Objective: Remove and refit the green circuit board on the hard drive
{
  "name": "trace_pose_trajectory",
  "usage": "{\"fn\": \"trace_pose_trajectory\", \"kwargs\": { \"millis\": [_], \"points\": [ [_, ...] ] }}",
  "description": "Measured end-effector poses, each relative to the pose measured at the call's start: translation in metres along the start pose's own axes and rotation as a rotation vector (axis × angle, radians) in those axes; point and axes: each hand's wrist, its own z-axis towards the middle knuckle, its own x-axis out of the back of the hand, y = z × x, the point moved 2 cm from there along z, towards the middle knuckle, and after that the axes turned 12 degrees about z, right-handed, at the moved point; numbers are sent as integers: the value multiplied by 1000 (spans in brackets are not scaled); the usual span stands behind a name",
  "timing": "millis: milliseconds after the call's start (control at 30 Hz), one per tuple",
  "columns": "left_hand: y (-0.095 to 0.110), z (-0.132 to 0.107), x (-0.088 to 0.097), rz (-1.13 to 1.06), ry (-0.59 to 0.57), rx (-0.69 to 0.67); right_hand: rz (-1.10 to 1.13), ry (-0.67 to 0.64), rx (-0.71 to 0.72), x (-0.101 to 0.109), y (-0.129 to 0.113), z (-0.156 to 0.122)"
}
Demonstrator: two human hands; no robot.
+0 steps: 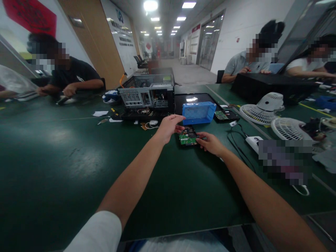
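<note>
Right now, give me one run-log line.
left hand: at left of board | right hand: on its right edge | bin: behind board | computer: left of bin

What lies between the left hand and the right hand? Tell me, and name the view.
A hard drive, its green circuit board showing, lies between the left hand and right hand in the head view.

Both hands flank a green circuit board near a blue bin.

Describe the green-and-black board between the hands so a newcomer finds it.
From the open, silver-framed computer case, look right to the blue plastic box. Just nearer is the black unit with green circuit board. Unlike its lookalike farther right, it's between left hand and right hand.
</note>
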Motion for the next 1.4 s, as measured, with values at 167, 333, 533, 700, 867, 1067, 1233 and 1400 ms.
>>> {"fn": "trace_pose_trajectory", "kwargs": {
  "millis": [167,333,533,700,867,1067,1233,1400],
  "points": [
    [-1,0,0,14,-24,-3,5,-10,-6,-1,-2,-1],
    [2,-3,-3,-12,-47,26,3,-7,-6,-1,-3,-2],
    [2,-4,-3,-50,-58,31,14,-2,-4,-1,-2,-1],
    [1,-3,-3,-65,-48,42,17,-7,-7,-1,-2,-1],
    [2,-4,-4,-59,-73,44,0,-12,-5,0,-2,-1],
    [3,-5,-4,-37,-76,40,8,0,4,-1,0,0],
    [4,-5,-3,-32,-97,31,3,3,7,0,1,0],
    [3,-5,-3,-44,-103,33,9,0,1,0,2,0]
  ]
}}
